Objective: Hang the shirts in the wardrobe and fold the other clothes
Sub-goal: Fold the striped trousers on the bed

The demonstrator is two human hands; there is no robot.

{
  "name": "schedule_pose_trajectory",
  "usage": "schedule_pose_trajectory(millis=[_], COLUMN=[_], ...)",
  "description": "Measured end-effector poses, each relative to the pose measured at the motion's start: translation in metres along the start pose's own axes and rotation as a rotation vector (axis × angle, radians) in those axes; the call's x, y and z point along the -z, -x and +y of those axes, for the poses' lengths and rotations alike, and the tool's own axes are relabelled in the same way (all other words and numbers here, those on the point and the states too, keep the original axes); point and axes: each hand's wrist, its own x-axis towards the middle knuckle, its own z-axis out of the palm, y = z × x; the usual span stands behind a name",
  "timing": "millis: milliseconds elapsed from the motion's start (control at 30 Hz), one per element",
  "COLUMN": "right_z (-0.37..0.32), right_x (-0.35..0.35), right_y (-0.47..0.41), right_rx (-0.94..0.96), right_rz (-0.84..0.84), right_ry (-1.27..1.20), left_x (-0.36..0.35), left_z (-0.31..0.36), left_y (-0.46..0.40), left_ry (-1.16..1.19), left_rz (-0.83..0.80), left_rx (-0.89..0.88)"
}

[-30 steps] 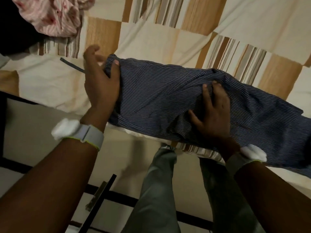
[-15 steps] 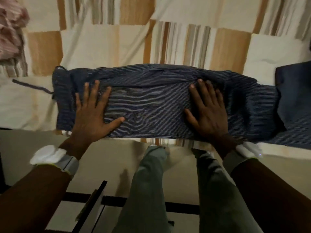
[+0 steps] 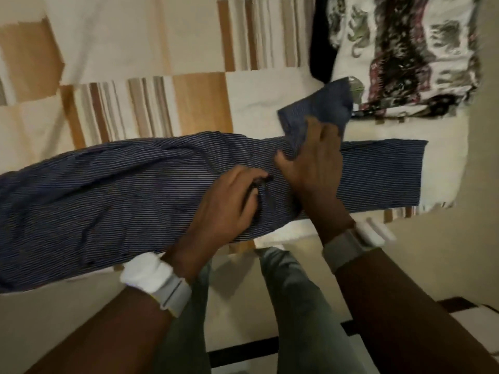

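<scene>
Both forearms reach forward from the lower edge, each wrist banded in white. The left hand [image 3: 229,201] lies palm down, its fingers curled and bunching the striped trousers [image 3: 108,201]. The right hand [image 3: 313,163], just beside and slightly ahead of it, pinches a turned-up fold of the same cloth between thumb and fingers.

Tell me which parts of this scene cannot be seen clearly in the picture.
- Trousers: head view, waist end cut off by the left edge.
- Right hand: fingertips blurred and buried in the lifted fold; grip unclear.
- Left hand: fingers curl into the cloth; pinch hidden.
- Printed cloth: blurred, cut by the top edge; garment type unclear.
</scene>
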Motion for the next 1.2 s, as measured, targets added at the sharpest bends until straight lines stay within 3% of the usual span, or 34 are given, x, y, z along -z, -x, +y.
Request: schedule_pose_trajectory(millis=[67,133,267,367,433,533,667,833,967,1033,1133,1200], right_z=[0.007,0.014,0.057,0.105,0.139,0.171,0.201,0.215,0.227,0.231,0.235,0.233], right_x=[-0.005,-0.004,0.017,0.025,0.028,0.029,0.038,0.054,0.057,0.053,0.048,0.046], right_y=[-0.008,-0.010,-0.001,0.018,0.032,0.039,0.025,0.003,0.004,0.008,0.014,0.016], right_rx=[-0.066,-0.083,-0.295,-0.710,-0.990,-1.078,-0.921,-0.498,-0.279,-0.194,-0.198,-0.231], right_rz=[-0.080,-0.019,0.232,0.388,0.339,0.160,0.015,-0.274,-0.467,-0.492,-0.476,-0.392], right_ry=[-0.010,-0.133,-0.895,-1.319,-1.572,-1.850,-1.648,-1.031,-0.974,-0.925,-0.981,-0.999], left_x=[-0.020,-0.031,-0.043,-0.050,-0.064,-0.077,-0.089,-0.093,-0.100,-0.103,-0.113,-0.116], left_z=[0.016,0.025,0.043,0.052,0.057,0.057,0.066,0.075,0.089,0.094,0.099,0.097], left_y=[-0.018,-0.031,-0.050,-0.061,-0.071,-0.079,-0.085,-0.104,-0.133,-0.148,-0.164,-0.171], left_ry=[0.053,0.064,-0.124,-0.260,-0.340,-0.500,-0.531,-0.495,-0.541,-0.551,-0.501,-0.438], left_rz=[0.036,0.089,0.082,-0.019,-0.117,-0.221,-0.223,-0.108,-0.060,-0.140,-0.312,-0.312], left_rx=[0.065,0.100,0.001,-0.079,-0.101,-0.084,-0.087,-0.044,-0.061,-0.121,-0.292,-0.354])
